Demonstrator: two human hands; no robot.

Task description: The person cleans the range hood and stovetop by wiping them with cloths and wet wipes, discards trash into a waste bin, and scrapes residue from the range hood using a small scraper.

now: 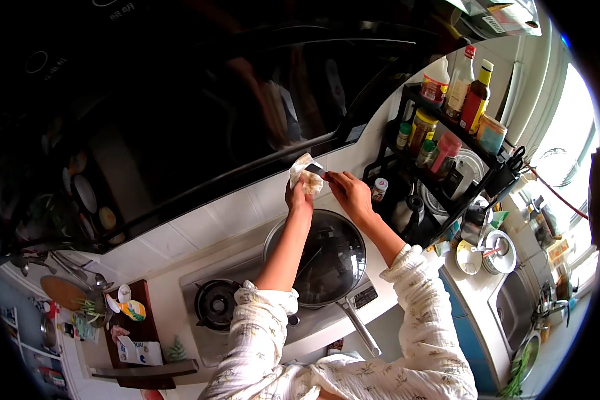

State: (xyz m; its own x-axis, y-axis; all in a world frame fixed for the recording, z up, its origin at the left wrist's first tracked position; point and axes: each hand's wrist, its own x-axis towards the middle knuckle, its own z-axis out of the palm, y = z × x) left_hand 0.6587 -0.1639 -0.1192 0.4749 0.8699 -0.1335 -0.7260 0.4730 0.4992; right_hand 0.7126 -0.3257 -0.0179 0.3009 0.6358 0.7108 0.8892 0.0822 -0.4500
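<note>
My left hand (299, 199) is closed around a crumpled white plastic bag (300, 167) with something brownish in it, held up over the back of the stove. My right hand (351, 195) grips a small tool with a dark flat end (315, 171), which reaches to the bag's opening. Its exact kind does not show. Below both hands, a large dark wok (327, 267) sits on the right burner. Its metal handle (361, 330) points toward my body, and my left forearm covers part of its left side.
The range hood (213, 147) hangs close over the back of the stove (193, 280). On the right stands a black rack (407, 153) with bottles and jars, beyond it bowls (469, 258) and a sink (515, 307). A cutting board (142, 327) lies on the left counter.
</note>
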